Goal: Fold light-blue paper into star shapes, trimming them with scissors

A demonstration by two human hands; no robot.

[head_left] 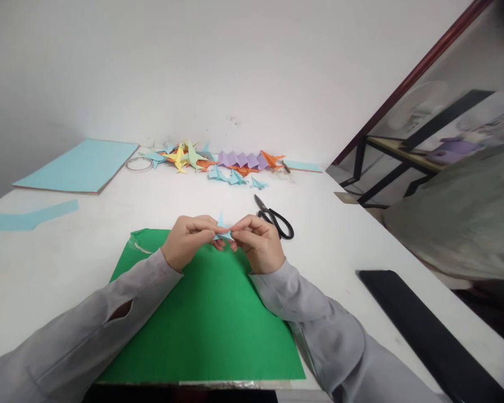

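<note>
A small light-blue folded paper (221, 234) is pinched between both hands, with one thin point sticking up. My left hand (194, 235) grips its left side between thumb and forefinger. On the other side, my right hand (258, 240) pinches the right end with thumb and fingertips. Fingers cover much of the paper, so its full shape is hidden. Both hands hover over the far edge of a green sheet (210, 324). Black-handled scissors (275, 217) lie just beyond my right hand.
Folded paper cranes (189, 157) and a purple pleated strip (243, 160) line the wall. Blue sheets (82, 165) are stacked back left, near a blue offcut (33, 215) and a tape roll (138, 163). A long black object (428, 330) lies right; a shelf (403, 151) stands beyond.
</note>
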